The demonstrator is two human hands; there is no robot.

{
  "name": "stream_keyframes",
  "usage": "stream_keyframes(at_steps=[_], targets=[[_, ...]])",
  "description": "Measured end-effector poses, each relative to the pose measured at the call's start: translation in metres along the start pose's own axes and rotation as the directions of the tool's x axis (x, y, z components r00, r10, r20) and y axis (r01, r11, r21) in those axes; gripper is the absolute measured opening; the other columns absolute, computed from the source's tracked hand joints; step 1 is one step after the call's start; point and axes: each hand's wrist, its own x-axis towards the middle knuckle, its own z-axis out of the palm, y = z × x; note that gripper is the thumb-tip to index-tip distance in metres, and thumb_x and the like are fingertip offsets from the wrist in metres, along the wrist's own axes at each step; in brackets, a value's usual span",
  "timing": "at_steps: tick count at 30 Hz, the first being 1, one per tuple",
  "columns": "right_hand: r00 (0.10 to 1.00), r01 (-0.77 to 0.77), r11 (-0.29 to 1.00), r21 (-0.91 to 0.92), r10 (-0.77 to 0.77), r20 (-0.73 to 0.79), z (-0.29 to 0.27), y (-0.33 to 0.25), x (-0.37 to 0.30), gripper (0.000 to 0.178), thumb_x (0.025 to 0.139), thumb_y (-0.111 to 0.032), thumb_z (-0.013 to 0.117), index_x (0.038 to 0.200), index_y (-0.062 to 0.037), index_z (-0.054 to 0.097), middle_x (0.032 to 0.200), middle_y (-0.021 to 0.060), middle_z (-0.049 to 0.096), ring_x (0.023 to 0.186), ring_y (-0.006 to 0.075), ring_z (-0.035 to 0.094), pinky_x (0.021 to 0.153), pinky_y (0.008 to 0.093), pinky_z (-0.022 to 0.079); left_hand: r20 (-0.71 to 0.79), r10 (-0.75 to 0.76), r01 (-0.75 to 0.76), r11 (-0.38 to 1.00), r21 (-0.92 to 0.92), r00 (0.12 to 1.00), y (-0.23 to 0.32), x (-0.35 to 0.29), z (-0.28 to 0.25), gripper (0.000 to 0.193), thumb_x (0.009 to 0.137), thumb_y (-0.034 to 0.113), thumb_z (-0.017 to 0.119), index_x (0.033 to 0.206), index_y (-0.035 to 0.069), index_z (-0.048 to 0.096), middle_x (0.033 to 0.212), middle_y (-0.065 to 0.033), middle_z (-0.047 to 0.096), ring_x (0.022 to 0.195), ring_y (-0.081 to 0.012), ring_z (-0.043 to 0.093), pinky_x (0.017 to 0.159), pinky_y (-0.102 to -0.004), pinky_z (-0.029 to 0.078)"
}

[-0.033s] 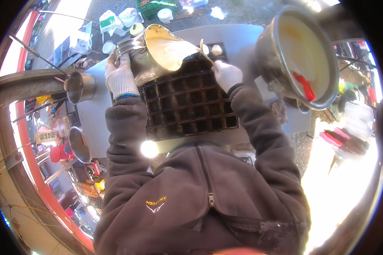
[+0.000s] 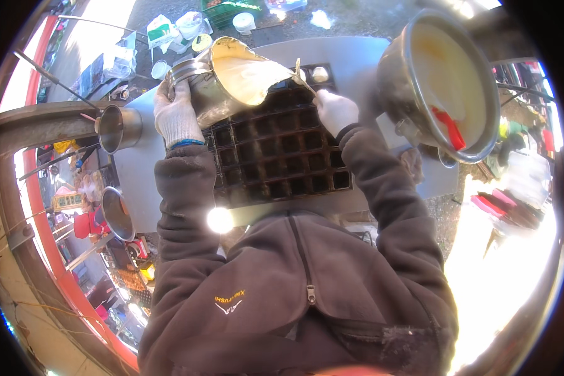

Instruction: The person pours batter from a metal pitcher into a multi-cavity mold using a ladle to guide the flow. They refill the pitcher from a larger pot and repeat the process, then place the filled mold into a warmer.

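Observation:
My left hand (image 2: 177, 116), in a white knit glove, is closed around the handle side of a metal pitcher (image 2: 199, 88). The pitcher is tilted to the right, and pale cream-coloured batter (image 2: 247, 72) reaches its lip. Between the fingers of my gloved right hand (image 2: 337, 113) is a thin stick (image 2: 306, 83), its batter-smeared tip at the pitcher's lip. Below both hands lies a dark mould pan (image 2: 279, 147) with rows of square cups. A far-right cup holds white batter (image 2: 320, 74); the pitcher hides part of the far rows.
A large metal pot (image 2: 413, 75) of pale liquid stands at right, with a red-handled utensil (image 2: 448, 128) inside. An empty-looking metal pot (image 2: 111, 130) is at the left edge of the metal table (image 2: 138, 169). Bags (image 2: 163, 31) and a green crate (image 2: 222, 11) are beyond.

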Motion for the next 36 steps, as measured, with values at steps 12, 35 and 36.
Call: stream_keyframes(at_steps=[12, 35, 36], targets=[[0.996, 0.035, 0.999, 0.002, -0.035, 0.081, 0.044, -0.047, 0.015, 0.015, 0.108, -0.026, 0.071, 0.100, -0.0129, 0.074, 0.080, 0.0145, 0.074, 0.074, 0.0377, 0.074, 0.068, 0.0518, 0.058, -0.157, 0.043, -0.036, 0.998, 0.047, 0.987, -0.007, 0.028, -0.055, 0.055, 0.105, 0.028, 0.085, 0.147, -0.004, 0.068, 0.139, -0.0161, 0.077, 0.122, -0.0210, 0.073, 0.107, -0.0356, 0.056], [0.969, 0.217, 0.972, 0.091, -0.226, 0.099, 0.110, -0.162, 0.038, 0.015, 0.106, -0.027, 0.073, 0.101, -0.0128, 0.073, 0.078, 0.0145, 0.075, 0.074, 0.0391, 0.076, 0.067, 0.0525, 0.059, -0.289, 0.027, -0.006, 0.997, 0.074, 0.957, -0.022, 0.070, -0.148, 0.059, 0.107, 0.030, 0.084, 0.151, -0.004, 0.065, 0.137, -0.0140, 0.076, 0.120, -0.0191, 0.072, 0.105, -0.0347, 0.058], [0.967, 0.225, 0.971, 0.075, -0.232, 0.103, 0.109, -0.159, 0.040, 0.015, 0.106, -0.027, 0.073, 0.102, -0.0127, 0.073, 0.078, 0.0148, 0.075, 0.074, 0.0394, 0.076, 0.067, 0.0531, 0.059, -0.299, 0.026, 0.003, 0.995, 0.095, 0.954, -0.023, 0.072, -0.153, 0.059, 0.107, 0.030, 0.084, 0.151, -0.004, 0.065, 0.137, -0.0140, 0.076, 0.120, -0.0190, 0.072, 0.105, -0.0346, 0.058]])
